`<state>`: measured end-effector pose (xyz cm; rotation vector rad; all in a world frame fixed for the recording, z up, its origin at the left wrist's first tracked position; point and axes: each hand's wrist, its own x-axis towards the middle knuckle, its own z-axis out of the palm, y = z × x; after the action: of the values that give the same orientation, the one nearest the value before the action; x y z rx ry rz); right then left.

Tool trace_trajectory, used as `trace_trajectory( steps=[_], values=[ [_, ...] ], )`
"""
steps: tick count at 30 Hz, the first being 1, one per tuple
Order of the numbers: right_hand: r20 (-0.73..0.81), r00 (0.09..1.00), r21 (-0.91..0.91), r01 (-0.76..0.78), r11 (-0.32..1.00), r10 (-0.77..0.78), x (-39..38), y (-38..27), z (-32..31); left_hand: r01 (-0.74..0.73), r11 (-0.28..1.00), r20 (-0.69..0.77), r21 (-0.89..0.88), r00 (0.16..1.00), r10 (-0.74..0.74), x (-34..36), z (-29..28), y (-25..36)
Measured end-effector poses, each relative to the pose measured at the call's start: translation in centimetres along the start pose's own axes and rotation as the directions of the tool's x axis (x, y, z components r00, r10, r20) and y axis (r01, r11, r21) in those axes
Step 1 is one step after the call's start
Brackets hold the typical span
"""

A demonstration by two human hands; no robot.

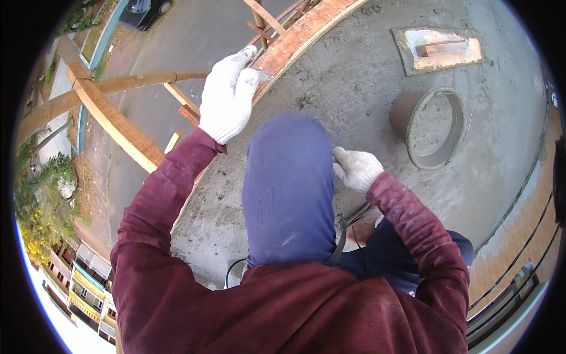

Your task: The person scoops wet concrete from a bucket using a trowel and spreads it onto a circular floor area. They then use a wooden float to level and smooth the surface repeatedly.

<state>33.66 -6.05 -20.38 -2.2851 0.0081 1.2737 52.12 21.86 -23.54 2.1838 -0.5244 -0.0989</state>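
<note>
Closest in, a person in a dark red long-sleeved top kneels on a grey concrete slab [365, 76] high above a street, one knee [289, 183] in blue work trousers raised between the arms. Both hands wear white knitted gloves.

The right hand [355, 168] sits just beside that knee, low over the slab, fingers curled in as if pinching something small; whatever it holds is hidden under the glove and I cannot tell what it is. A dark cable or strap [342, 236] loops under the leg below it.

Further out, the left hand [228, 97] is flattened on the end of the curved wooden edge board [300, 35] that borders the slab, fingers pressed together and pointing outward, palm down on the timber. Beyond that board there is only open air, timber braces [112, 121] and the road far below.

Judging from this, the left hand is bracing while the right works near the knee. To do it well, I would keep weight back over the knees rather than on the board, since how firmly it is fixed cannot be told, and keep the cable clear of the leg.

Farther across the slab, well apart from both hands, a round pipe sleeve [433, 127] is cast in, filled with grey mortar, and beyond it a rectangular boxed recess [439, 50].
</note>
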Motion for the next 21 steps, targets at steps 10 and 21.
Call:
trace_trajectory(
  steps=[10,21],
  values=[
    [-0.461,0.798,0.413,-0.195,0.890,0.388,5.3,7.2,0.7,0.077,0.993,0.042,-0.090,0.996,-0.073,-0.4,-0.3,-0.6],
    [-0.387,0.842,0.727,0.028,0.686,0.376,-17.9,6.0,-13.1,-0.338,0.941,-0.067,0.032,0.938,0.339,15.9,9.0,14.5]
  ],
)
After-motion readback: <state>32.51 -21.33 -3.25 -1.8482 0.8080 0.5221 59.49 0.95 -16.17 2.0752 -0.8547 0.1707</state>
